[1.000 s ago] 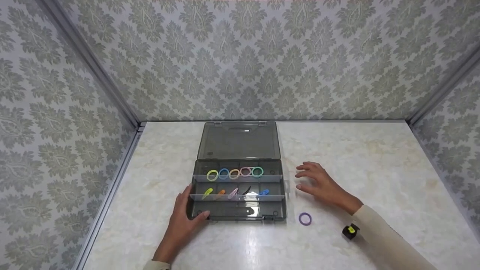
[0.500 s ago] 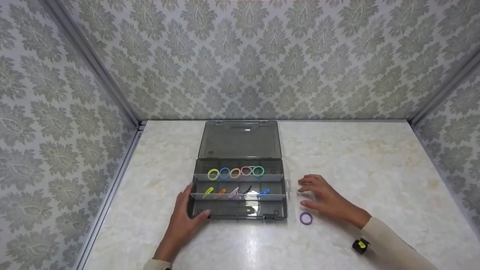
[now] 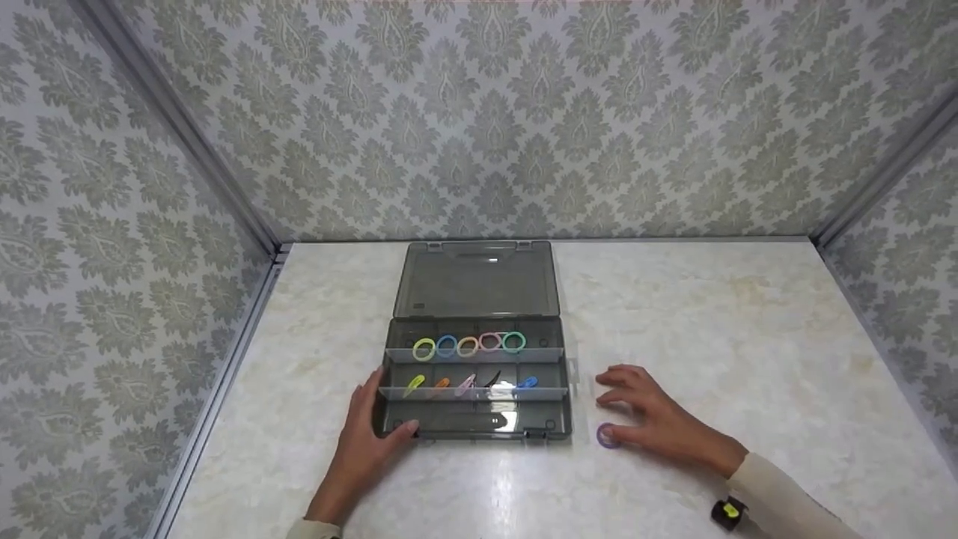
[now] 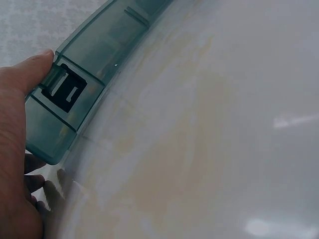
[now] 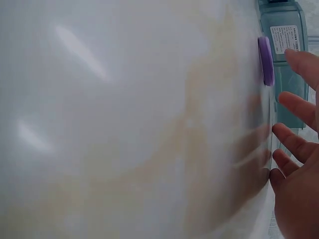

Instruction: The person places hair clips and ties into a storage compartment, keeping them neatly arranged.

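Note:
A dark see-through organizer box [image 3: 477, 415] lies with its lid raised open at the back. My left hand [image 3: 367, 442] holds its front left corner, thumb over the front wall and fingers along the left side. In the left wrist view the thumb rests by the box's latch [image 4: 65, 87]. A purple hair tie [image 3: 603, 442] lies on the table right of the box. My right hand [image 3: 666, 427] hovers there with fingers spread, its thumb over the ring in the head view. In the right wrist view the fingers [image 5: 294, 107] look apart from the hair tie.
Several coloured hair ties [image 3: 468, 346] line the back compartment, and several hair clips [image 3: 465, 385] the middle one. White dividers [image 3: 471, 394] separate the rows. Patterned walls [image 3: 494, 135] enclose the table [image 3: 696, 299]. A small black device [image 3: 727, 513] hangs by the right sleeve.
My right hand has moved toward the front, from beside the box's middle down to the purple hair tie. The left hand stays at the box corner.

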{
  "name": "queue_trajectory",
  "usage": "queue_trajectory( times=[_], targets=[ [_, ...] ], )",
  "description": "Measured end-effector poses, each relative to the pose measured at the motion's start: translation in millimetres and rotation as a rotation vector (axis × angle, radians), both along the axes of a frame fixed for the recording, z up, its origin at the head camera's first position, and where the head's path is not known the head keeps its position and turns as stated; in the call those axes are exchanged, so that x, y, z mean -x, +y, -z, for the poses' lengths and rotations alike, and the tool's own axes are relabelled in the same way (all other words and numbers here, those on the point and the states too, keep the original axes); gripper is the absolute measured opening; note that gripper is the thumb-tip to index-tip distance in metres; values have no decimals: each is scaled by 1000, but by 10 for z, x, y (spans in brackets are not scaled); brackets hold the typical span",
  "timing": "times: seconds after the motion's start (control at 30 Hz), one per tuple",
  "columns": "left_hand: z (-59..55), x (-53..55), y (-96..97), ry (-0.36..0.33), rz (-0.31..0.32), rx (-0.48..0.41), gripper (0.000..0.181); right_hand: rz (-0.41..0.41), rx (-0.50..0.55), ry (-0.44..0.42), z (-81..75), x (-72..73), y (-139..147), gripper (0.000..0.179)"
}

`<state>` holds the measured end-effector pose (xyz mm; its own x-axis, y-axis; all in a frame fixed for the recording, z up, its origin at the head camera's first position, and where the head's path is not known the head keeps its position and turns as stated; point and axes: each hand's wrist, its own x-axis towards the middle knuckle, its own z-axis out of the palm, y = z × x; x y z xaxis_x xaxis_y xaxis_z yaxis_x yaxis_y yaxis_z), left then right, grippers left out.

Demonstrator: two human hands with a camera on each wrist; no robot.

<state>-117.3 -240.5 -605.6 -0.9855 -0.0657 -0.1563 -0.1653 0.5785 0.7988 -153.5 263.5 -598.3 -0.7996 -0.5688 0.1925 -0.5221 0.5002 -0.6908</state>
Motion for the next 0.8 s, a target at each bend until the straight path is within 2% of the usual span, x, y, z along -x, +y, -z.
queue_trajectory(
  times=[0.1,0.23,0.63,0.8],
  targets=[
    [5,-2,-6,3,-1,-1,115,18,-6,-39,10,-26,-4,37],
    [15,-8,-18,11,-1,-4,115,21,6,-37,50,-60,-9,40],
    [0,-34,-12,21,-4,-6,113,-11,28,50,152,-102,1,48],
    [-20,-35,4,20,-8,-11,113,-29,44,69,153,-100,9,37]
  ],
)
